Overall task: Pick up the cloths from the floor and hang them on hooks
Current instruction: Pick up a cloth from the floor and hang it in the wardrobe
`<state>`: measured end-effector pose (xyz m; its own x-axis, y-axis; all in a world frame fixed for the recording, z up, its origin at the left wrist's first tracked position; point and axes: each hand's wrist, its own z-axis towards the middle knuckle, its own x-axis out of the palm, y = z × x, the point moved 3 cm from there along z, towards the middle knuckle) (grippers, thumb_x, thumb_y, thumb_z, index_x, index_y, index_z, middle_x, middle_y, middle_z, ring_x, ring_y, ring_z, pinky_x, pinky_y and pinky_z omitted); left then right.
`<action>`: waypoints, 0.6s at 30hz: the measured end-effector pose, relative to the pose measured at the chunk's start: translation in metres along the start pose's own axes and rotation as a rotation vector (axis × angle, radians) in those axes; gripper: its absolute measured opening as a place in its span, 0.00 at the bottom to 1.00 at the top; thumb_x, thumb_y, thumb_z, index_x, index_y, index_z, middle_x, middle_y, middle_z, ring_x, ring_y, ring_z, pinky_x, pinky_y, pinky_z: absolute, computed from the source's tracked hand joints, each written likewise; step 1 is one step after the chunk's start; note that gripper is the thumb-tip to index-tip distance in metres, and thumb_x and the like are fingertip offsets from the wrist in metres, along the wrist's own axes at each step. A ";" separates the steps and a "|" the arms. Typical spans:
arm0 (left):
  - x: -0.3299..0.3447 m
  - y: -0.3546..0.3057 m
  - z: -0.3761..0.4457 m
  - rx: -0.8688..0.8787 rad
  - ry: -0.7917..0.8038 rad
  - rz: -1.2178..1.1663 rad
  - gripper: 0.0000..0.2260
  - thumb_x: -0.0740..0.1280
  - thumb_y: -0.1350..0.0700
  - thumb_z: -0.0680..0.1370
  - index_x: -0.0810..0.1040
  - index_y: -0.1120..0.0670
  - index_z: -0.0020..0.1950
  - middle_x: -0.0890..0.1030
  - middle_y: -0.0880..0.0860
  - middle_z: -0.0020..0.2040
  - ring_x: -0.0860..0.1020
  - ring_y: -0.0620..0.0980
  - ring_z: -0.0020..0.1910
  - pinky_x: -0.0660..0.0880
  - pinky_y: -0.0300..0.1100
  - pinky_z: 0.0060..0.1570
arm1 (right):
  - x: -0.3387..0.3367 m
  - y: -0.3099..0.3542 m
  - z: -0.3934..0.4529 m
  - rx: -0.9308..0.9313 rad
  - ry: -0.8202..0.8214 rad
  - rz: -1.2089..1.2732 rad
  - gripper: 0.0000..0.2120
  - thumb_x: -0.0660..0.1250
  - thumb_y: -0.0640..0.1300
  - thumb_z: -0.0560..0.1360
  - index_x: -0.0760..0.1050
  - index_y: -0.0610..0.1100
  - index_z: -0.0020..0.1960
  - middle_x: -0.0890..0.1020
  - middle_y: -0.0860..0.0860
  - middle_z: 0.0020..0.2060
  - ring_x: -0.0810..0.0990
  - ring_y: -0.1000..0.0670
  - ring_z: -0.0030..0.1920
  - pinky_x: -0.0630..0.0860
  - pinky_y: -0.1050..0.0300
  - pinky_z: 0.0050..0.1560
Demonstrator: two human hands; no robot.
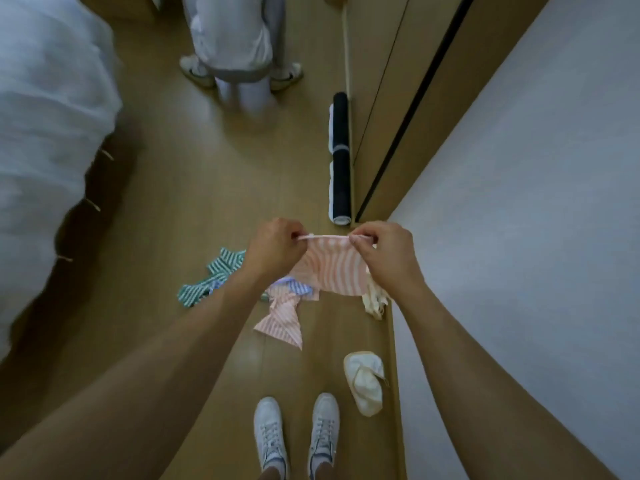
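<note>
Cloth (330, 268), pink-striped, light and limp, hangs above the floor (194, 188) between my left hand (273, 249) and right hand (386, 252), each pinching its top loop, which I judge the best hold for hooking.

Pink-and-white striped cloth (330, 271): held up off the floor, top hem stretched taut between the fingers (358, 240) of both hands, body hanging slack below them. Second pink striped cloth (282, 318): crumpled on the floor, below and slightly left of the fingers. Green-and-white striped cloth (211, 277): bunched on the floor, left of the fingers. Blue striped cloth (300, 289): mostly hidden, just beneath the held one. Cream cloth (375, 301): crumpled on the floor, below the right fingers. White cloth (365, 381): folded lump on the floor, well below the fingers.
</note>
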<state>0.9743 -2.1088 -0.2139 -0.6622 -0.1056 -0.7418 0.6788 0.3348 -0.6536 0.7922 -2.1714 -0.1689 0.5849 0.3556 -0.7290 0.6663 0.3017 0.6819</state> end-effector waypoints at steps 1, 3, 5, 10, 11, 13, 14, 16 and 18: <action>-0.021 -0.014 -0.002 0.041 -0.001 0.025 0.08 0.68 0.61 0.73 0.85 0.57 0.48 0.84 0.58 0.45 0.81 0.58 0.47 0.77 0.50 0.46 | -0.015 0.016 -0.002 0.014 -0.014 0.009 0.06 0.68 0.40 0.75 0.83 0.43 0.45 0.83 0.53 0.37 0.76 0.59 0.35 0.68 0.73 0.37; -0.063 -0.040 -0.010 0.119 -0.021 0.061 0.07 0.67 0.62 0.74 0.85 0.58 0.48 0.84 0.58 0.45 0.81 0.58 0.47 0.76 0.50 0.45 | -0.041 0.046 -0.007 0.030 -0.025 0.040 0.07 0.66 0.39 0.75 0.82 0.46 0.43 0.82 0.55 0.32 0.79 0.60 0.31 0.73 0.69 0.36; -0.106 -0.064 -0.019 0.182 -0.061 0.108 0.06 0.68 0.61 0.74 0.85 0.58 0.47 0.85 0.58 0.44 0.81 0.58 0.46 0.76 0.49 0.44 | -0.063 0.077 -0.011 0.016 -0.035 0.068 0.07 0.66 0.37 0.74 0.80 0.45 0.42 0.82 0.53 0.31 0.81 0.60 0.32 0.76 0.65 0.36; -0.199 -0.096 -0.049 0.289 -0.217 0.198 0.06 0.68 0.60 0.75 0.84 0.54 0.48 0.85 0.54 0.45 0.81 0.55 0.44 0.69 0.41 0.38 | -0.100 0.151 -0.017 -0.082 -0.104 0.014 0.05 0.68 0.41 0.73 0.82 0.48 0.44 0.82 0.56 0.38 0.80 0.59 0.40 0.73 0.67 0.37; -0.215 -0.097 -0.055 0.292 -0.250 0.202 0.05 0.68 0.60 0.76 0.84 0.53 0.48 0.84 0.53 0.45 0.81 0.53 0.44 0.68 0.40 0.38 | -0.104 0.164 -0.019 -0.121 -0.118 -0.024 0.05 0.68 0.44 0.72 0.83 0.50 0.44 0.83 0.57 0.39 0.79 0.60 0.41 0.72 0.67 0.37; -0.246 -0.099 -0.068 0.272 -0.293 0.195 0.04 0.69 0.58 0.76 0.81 0.52 0.49 0.84 0.51 0.46 0.80 0.51 0.45 0.72 0.42 0.41 | -0.108 0.190 -0.023 -0.196 -0.133 -0.090 0.07 0.70 0.51 0.72 0.84 0.51 0.47 0.84 0.57 0.40 0.79 0.61 0.41 0.74 0.64 0.39; -0.260 -0.100 -0.076 0.265 -0.313 0.201 0.03 0.69 0.58 0.76 0.80 0.51 0.49 0.83 0.50 0.46 0.80 0.51 0.46 0.75 0.43 0.44 | -0.109 0.202 -0.025 -0.222 -0.146 -0.124 0.09 0.70 0.54 0.72 0.84 0.51 0.47 0.84 0.58 0.40 0.79 0.61 0.40 0.75 0.63 0.38; -0.285 -0.100 -0.092 0.272 -0.351 0.241 0.02 0.68 0.57 0.76 0.78 0.50 0.47 0.83 0.50 0.45 0.80 0.50 0.45 0.76 0.45 0.45 | -0.109 0.223 -0.028 -0.259 -0.189 -0.182 0.10 0.69 0.57 0.73 0.84 0.53 0.47 0.84 0.59 0.40 0.78 0.61 0.38 0.71 0.63 0.33; -0.307 -0.099 -0.112 0.266 -0.394 0.281 0.03 0.68 0.58 0.77 0.78 0.49 0.46 0.82 0.49 0.44 0.79 0.49 0.43 0.76 0.44 0.44 | -0.106 0.245 -0.030 -0.327 -0.199 -0.201 0.09 0.68 0.56 0.74 0.84 0.54 0.47 0.84 0.59 0.39 0.78 0.60 0.38 0.69 0.62 0.32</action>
<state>1.0746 -2.0047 0.0949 -0.3097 -0.4056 -0.8600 0.9030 0.1577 -0.3996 0.8797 -2.1081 0.0775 0.5578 0.0935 -0.8247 0.6132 0.6232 0.4854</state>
